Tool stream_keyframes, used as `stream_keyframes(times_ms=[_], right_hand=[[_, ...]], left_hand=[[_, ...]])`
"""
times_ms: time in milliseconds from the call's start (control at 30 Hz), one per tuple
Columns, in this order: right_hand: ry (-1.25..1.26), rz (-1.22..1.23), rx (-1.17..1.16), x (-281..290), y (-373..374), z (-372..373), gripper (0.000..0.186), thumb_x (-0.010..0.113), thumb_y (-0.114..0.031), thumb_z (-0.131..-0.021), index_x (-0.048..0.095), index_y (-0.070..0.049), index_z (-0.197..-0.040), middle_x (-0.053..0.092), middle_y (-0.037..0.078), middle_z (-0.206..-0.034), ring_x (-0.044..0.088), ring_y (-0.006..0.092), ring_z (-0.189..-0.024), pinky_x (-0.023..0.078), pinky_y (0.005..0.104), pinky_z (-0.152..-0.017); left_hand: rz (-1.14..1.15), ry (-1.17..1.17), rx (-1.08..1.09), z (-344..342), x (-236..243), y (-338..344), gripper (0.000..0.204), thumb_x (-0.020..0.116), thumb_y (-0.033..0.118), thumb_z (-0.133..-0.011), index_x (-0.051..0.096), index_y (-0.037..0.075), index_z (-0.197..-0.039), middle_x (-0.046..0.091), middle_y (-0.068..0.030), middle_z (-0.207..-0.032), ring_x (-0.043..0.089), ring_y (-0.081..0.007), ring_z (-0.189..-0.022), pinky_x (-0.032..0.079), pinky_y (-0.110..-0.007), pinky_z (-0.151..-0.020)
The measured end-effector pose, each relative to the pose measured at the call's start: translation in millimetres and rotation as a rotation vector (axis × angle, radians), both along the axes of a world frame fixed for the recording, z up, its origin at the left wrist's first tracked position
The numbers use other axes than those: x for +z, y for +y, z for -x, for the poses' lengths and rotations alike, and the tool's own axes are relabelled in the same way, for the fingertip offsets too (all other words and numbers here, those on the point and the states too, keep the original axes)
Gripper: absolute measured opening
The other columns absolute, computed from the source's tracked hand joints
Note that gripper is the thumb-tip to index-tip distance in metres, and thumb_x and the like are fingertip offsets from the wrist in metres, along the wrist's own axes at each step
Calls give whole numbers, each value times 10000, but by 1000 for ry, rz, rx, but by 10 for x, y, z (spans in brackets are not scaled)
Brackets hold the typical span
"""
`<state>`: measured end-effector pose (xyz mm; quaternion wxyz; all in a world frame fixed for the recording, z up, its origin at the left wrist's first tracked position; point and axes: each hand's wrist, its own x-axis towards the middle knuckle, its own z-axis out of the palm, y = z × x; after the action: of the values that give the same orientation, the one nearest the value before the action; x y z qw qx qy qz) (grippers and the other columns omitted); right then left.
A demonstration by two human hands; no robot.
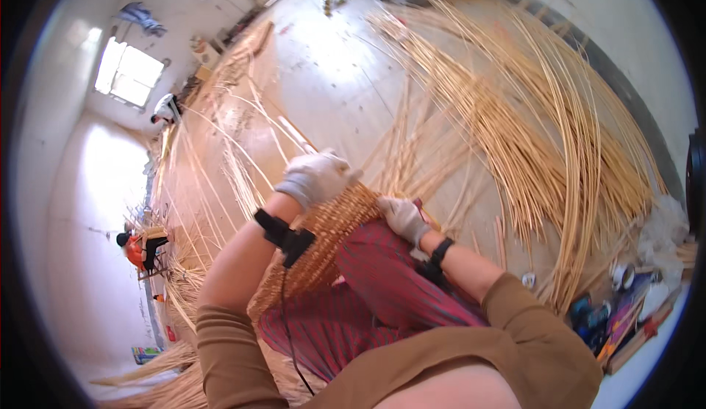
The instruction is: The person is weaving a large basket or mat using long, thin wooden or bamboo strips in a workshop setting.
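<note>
A woven cane piece (309,255) rests across my lap over red striped trousers (390,284). My left hand (316,174), in a pale glove, is closed at its upper edge, where loose pale strands stick out; exactly what the fingers hold there is hard to make out. My right hand (401,218), also gloved, grips the right edge of the weaving beside my knee. Black straps are on both wrists, with a dark cable hanging from the left one.
Long cane bundles (507,152) lie across the floor (331,63) at right. Loose strands spread leftward. Two people (140,251) (165,108) work along the left side. Tools and plastic bags (618,306) lie by my right elbow.
</note>
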<state>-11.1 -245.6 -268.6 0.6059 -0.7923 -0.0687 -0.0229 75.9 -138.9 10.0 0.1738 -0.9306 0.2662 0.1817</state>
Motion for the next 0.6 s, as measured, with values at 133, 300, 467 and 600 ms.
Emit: stream_keyframes(times_ms=[133,300,467,600], right_hand=[[17,-84,-1,-117,60,-4,416,464,-406,-1071,699,-74,-986,705,193,-881,700,368,-847,523,439,-733],[70,-107,18,-223,90,-53,550,423,-540,-1065,701,-77,-964,704,168,-829,704,313,-819,510,413,-752],[-8,-56,97,-165,74,-90,552,415,-537,-1076,682,-62,-992,689,138,-843,651,257,-813,507,384,-772],[21,-10,197,-82,-89,-44,551,423,-524,-1081,685,-42,-1027,698,98,-885,628,192,-836,515,359,-832]], left_hand=[[-459,-161,-188,60,-141,-230,326,536,413,-957,780,255,-1106,718,-107,-1152,690,-279,-1038,487,-595,-877],[-383,-200,-270,81,-458,-239,328,602,415,-902,812,190,-1016,764,-110,-1076,711,-298,-1016,467,-572,-841],[-233,-210,-56,38,-574,-91,341,691,460,-801,828,168,-909,784,-109,-910,741,-317,-934,498,-512,-809],[-103,-249,-199,172,-484,48,351,728,477,-762,828,172,-905,775,-111,-865,743,-322,-854,518,-496,-760]])
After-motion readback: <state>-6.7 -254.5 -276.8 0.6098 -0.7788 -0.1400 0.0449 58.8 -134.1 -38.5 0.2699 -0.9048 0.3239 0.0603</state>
